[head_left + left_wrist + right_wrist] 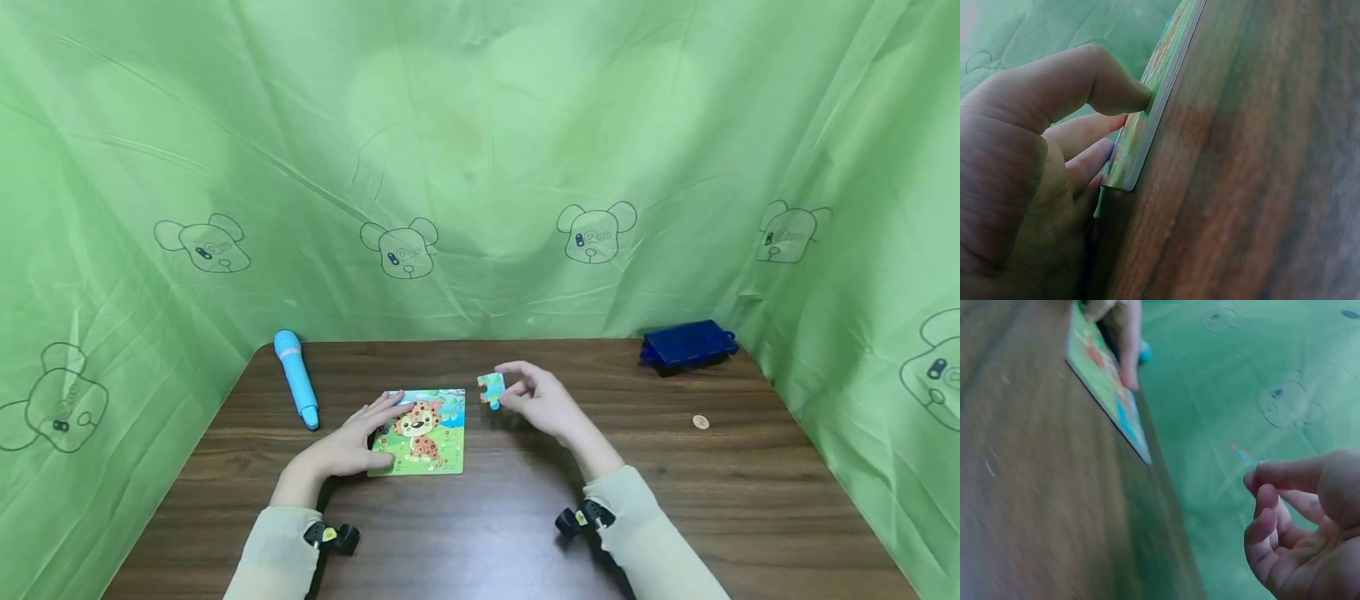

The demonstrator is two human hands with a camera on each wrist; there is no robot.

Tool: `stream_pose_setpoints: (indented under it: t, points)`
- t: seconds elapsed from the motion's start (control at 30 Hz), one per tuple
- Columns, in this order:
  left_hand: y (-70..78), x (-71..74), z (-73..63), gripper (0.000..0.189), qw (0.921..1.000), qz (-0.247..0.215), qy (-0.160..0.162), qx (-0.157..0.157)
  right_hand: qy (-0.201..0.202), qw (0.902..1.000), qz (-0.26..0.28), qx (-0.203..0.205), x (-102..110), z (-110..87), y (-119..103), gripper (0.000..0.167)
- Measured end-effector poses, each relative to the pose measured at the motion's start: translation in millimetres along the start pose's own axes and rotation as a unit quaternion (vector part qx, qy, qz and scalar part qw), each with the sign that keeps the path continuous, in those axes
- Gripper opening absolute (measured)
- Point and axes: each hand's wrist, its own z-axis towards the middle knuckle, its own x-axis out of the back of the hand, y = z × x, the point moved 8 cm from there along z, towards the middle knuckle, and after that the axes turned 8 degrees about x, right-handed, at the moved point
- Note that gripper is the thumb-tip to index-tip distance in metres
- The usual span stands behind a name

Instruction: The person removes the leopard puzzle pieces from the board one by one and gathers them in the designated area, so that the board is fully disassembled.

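At lower centre, a jigsaw piece [492, 388] is pinched by the right hand [543, 405]; leftward, a puzzle [448, 450] is touched by the spread left hand [348, 443].

In the head view we see bright light, glare on the table [480, 529]; both wrist views look dimmer, blurred.

Pale sleeves [279, 546] are worn with 2 small black wrist cameras [347, 540], the left showing a yellow patch [328, 534].
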Motion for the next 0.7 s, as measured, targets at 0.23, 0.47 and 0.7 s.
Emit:
stream_pose_setpoints:
  t: [0.23, 0.47, 0.7]
  points:
    - [-2.6, 0.8, 1.5, 0.093, 1.0, 0.003, -0.002, 0.006, 0.027, 0.9995, 0.002, 0.018, 67, -8.6, 4, 0.052]
    - [-2.2, 1.0, 0.7, 0.093, 0.9999, 0.006, -0.002, 0.008, 0.02, 0.9988, -0.041, -0.018, 133, -29.5, 53, 0.054]
    - [-0.6, 1.7, -0.5, 0.091, 1.0, 0.002, -0.001, 0.006, 0.024, 0.9938, -0.088, -0.063, 169, -43.5, 89, 0.055]
